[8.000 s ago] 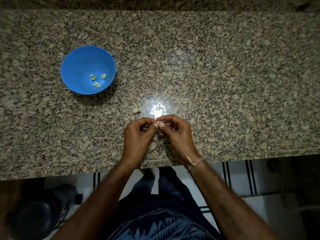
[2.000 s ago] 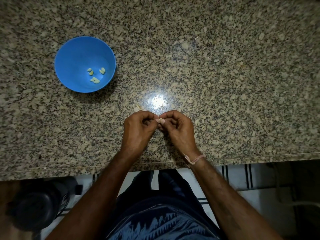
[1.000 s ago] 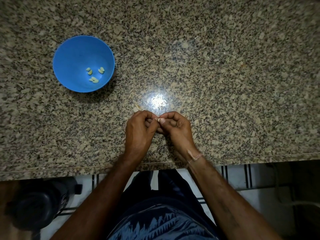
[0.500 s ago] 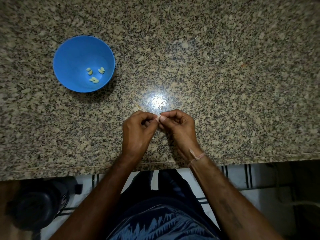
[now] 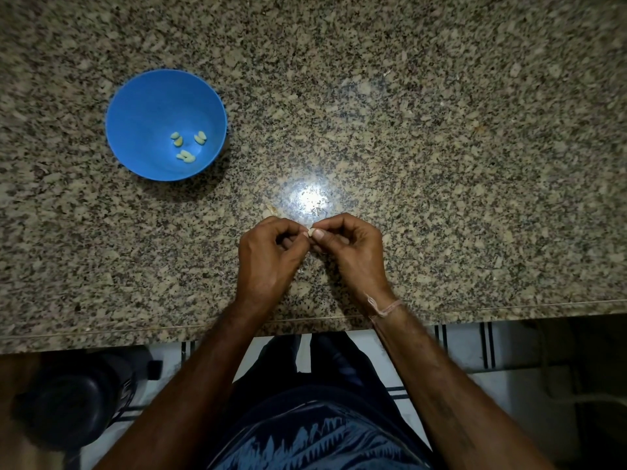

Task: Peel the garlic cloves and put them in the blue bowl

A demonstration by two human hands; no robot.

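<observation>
Hands: left hand (image 5: 264,262) and right hand (image 5: 353,259), both curled, pinched one garlic clove (image 5: 309,231) between fingertips | clove judged light, firm, slick once bared; papery skin best taken at tip | blue bowl (image 5: 135,130) stood beyond and left of hands on tabletop (image 5: 441,130), peeled cloves (image 5: 185,144) inside.

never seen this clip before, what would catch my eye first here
The round blue plastic bowl stands out most, at the far left of the speckled granite countertop, with a few pale peeled garlic cloves lying in its bottom. Next come the left hand and right hand meeting near the front edge, fingertips pinching one small pale garlic clove between them, beside a bright glare of light on the stone.
</observation>
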